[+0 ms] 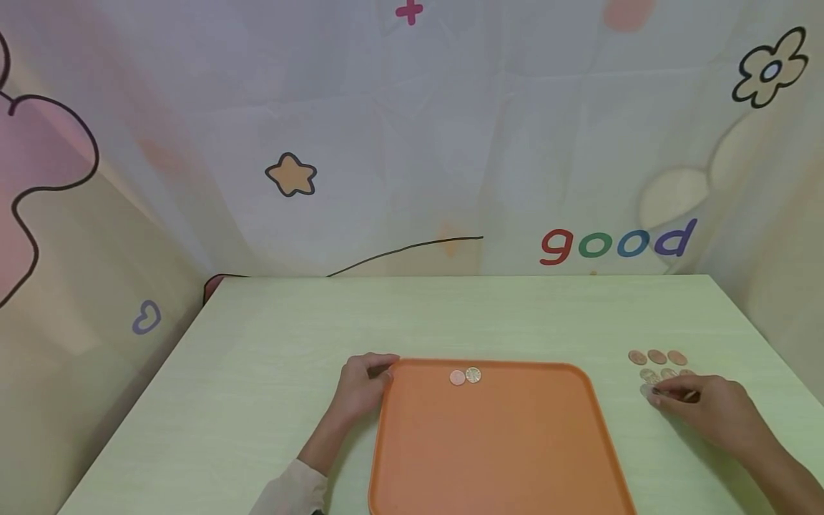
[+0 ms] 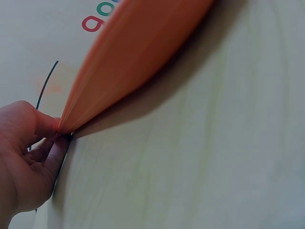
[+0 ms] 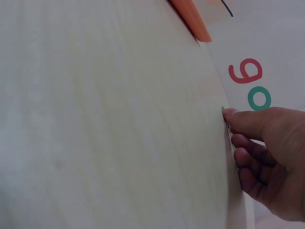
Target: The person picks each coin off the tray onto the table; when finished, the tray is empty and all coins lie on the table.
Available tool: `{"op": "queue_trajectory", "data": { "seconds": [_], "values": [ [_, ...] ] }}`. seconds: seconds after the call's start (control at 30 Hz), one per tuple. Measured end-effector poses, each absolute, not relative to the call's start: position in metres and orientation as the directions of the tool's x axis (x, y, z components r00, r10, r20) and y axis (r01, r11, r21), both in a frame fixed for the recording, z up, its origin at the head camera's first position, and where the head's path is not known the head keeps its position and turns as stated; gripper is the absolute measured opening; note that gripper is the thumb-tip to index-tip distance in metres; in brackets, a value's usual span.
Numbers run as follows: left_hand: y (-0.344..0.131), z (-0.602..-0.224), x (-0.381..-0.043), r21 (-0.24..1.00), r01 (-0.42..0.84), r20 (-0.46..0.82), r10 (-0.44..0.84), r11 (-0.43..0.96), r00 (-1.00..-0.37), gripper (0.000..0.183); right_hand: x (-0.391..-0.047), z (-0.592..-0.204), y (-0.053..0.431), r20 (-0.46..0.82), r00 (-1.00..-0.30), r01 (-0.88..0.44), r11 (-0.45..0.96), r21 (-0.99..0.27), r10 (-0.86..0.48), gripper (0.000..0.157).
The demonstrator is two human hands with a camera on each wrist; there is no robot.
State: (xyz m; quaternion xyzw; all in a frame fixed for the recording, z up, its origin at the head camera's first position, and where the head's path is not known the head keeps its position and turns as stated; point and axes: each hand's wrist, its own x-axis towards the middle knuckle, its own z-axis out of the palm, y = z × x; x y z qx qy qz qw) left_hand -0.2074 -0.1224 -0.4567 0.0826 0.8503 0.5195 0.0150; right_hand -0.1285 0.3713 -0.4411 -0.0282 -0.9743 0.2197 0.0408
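My left hand pinches the far left corner of an orange tray, thumb and fingers at its rim in the left wrist view. Inside the tray, near the far rim, a copper-pink coin lies beside a pale gold coin. To the right of the tray, my right hand is low over the table, its thumb and fingertips pinching a silver coin. In the right wrist view only a thin edge of that coin shows at the thumb tip. The palm covers whatever lies beneath it.
Three copper coins form a row beyond my right hand. Nearer, a row of pale gold coins is partly covered by the fingers. The pale table ends at a printed cloth behind and at both sides.
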Motion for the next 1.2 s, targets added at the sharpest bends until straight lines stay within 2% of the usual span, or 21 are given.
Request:
{"op": "queue_trajectory", "data": {
  "seconds": [0.23,0.37,0.53,0.73,0.9,1.2],
  "values": [
    [-0.122,-0.456,-0.206,0.89,0.126,0.063,0.155,0.439,-0.986,0.029,-0.127,-0.442,0.375,0.09,-0.995,0.001,0.909,-0.416,0.042,0.032],
    [-0.122,-0.456,-0.207,0.883,0.131,0.068,0.155,0.45,-0.986,0.029,-0.126,-0.446,0.372,0.138,-0.99,-0.028,0.897,-0.44,0.037,0.025],
    [-0.122,-0.457,-0.208,0.882,0.132,0.07,0.151,0.452,-0.986,0.029,-0.126,-0.446,0.356,0.238,-0.971,-0.154,0.847,-0.509,-0.033,0.014],
    [-0.122,-0.458,-0.209,0.886,0.139,0.081,0.148,0.442,-0.986,0.029,-0.133,-0.436,0.327,0.329,-0.93,-0.326,0.776,-0.54,-0.161,0.013],
    [-0.122,-0.457,-0.208,0.888,0.138,0.081,0.147,0.438,-0.986,0.029,-0.142,-0.416,0.298,0.296,-0.93,-0.353,0.747,-0.563,-0.217,0.015],
    [-0.123,-0.456,-0.208,0.89,0.14,0.083,0.146,0.434,-0.986,0.028,-0.159,-0.394,0.249,0.196,-0.945,-0.325,0.687,-0.65,-0.263,0.017]
  ]
}}
